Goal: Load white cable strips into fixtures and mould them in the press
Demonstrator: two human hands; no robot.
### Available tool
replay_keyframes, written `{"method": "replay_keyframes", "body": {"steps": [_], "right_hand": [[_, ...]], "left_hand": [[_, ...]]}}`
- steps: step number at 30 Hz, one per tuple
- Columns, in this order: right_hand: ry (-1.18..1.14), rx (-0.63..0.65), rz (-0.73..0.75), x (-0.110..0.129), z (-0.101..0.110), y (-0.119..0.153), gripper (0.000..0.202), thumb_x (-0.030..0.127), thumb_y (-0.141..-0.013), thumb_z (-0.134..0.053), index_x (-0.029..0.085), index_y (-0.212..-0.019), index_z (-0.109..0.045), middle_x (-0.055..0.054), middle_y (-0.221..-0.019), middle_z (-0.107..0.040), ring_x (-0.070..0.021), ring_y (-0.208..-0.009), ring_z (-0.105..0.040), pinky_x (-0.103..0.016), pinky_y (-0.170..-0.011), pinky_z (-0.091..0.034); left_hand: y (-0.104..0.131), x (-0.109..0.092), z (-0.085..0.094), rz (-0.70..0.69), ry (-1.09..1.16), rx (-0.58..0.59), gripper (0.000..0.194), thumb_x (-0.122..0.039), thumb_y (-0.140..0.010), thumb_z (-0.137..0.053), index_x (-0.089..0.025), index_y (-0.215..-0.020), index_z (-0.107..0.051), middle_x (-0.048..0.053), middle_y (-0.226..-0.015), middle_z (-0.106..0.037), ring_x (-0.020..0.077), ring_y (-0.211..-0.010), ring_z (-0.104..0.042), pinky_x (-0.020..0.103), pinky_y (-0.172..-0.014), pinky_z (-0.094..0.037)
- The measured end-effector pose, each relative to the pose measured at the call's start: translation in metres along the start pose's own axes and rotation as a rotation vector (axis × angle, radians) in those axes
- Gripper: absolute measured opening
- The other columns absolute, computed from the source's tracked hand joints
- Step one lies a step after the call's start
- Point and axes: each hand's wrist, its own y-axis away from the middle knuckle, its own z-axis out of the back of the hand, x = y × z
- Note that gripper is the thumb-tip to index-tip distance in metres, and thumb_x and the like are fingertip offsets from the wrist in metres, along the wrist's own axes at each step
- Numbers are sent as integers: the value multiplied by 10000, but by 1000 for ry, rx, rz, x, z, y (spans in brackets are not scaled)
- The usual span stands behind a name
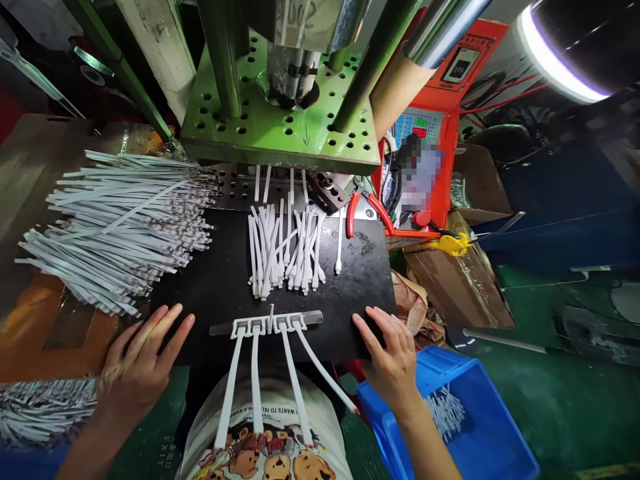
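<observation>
The left hand [137,370] is released, fingers spread at the near left edge of the black board [200,287]; the right hand [394,363] is likewise ungripped, fingers loosely fanned at its right edge; between them, well apart from both, the slotted white strip [265,320] lies near the front edge, four white cables [256,383] trailing toward the person.
</observation>
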Motion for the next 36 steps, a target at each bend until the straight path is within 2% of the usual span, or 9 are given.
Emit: {"method": "replay_keyframes", "body": {"steps": [4, 10, 15, 20, 23, 27, 30, 33, 36], "right_hand": [[-18, 14, -8, -2, 5, 1, 796, 20, -854, -461, 344, -1563, -302, -128, -1396, -506, -350, -1300, -500, -607, -1070, -411], [-397, 116, 117, 24, 22, -33, 535, 433, -985, -590, 246, -1461, -435, -158, -1344, -539, -347, -1267, -498, -593, -1059, -409], [-567, 150, 245, 50, 12, -88, 258, 236, -1045, -472, 198, -1280, -573, -111, -1123, -660, -239, -996, -598, -427, -871, -504], [-612, 422, 456, 34, 15, -126, 229, 169, -1040, -456, 188, -1062, -683, -65, -974, -685, -177, -831, -627, -296, -724, -510], [-492, 427, 467, 41, 6, -160, 244, 78, -998, -438, 161, -999, -667, -68, -914, -653, -172, -786, -620, -276, -699, -498], [-463, 117, 308, 58, -13, -216, 215, 10, -913, -467, 130, -981, -632, -90, -929, -635, -175, -787, -611, -257, -679, -493], [-578, -134, 157, 38, -9, -223, 235, 33, -894, -451, 152, -977, -635, -71, -920, -650, -160, -755, -629, -252, -677, -509], [-605, -273, -145, -17, 7, -173, 202, 137, -889, -485, 177, -975, -664, -53, -915, -669, -172, -729, -667, -277, -675, -539], [-416, -332, -700, -80, 21, -87, 300, 297, -932, -488, 135, -1120, -655, -111, -976, -697, -231, -815, -706, -326, -720, -566]], "left_hand": [[2, -2, 4, 11, -15, 21, 712, -78, -898, -470, -259, -1560, -284, 128, -1459, -525, 315, -1290, -556, 503, -1129, -357], [-28, -19, 18, -63, 162, -4, 572, -404, -967, -548, -204, -1481, -395, 169, -1285, -623, 344, -1113, -622, 477, -894, -466], [-67, -28, 15, -144, 301, 44, 217, -123, -996, -448, -144, -1193, -536, 55, -877, -573, 168, -773, -601, 291, -724, -453], [-87, -26, 16, -170, 466, 231, 196, -60, -986, -368, -186, -979, -517, 33, -865, -508, 176, -816, -558, 300, -707, -428], [-95, -29, 21, -166, 510, 395, 244, 11, -932, -379, -201, -868, -481, 27, -869, -509, 183, -807, -521, 325, -707, -409], [-101, -35, 24, -131, 517, 406, 257, 41, -904, -395, -197, -842, -472, 31, -881, -507, 192, -831, -507, 325, -698, -399], [-99, -38, 23, -116, 503, 363, 234, 18, -931, -399, -188, -851, -479, 32, -870, -496, 186, -837, -512, 304, -700, -408], [-96, -39, 20, -127, 472, 316, 201, -10, -952, -416, -180, -896, -507, 43, -905, -514, 188, -859, -519, 300, -739, -427], [-92, -41, 16, -131, 439, 247, 151, -61, -974, -436, -170, -957, -540, 56, -920, -530, 213, -892, -541, 316, -745, -438]]}}
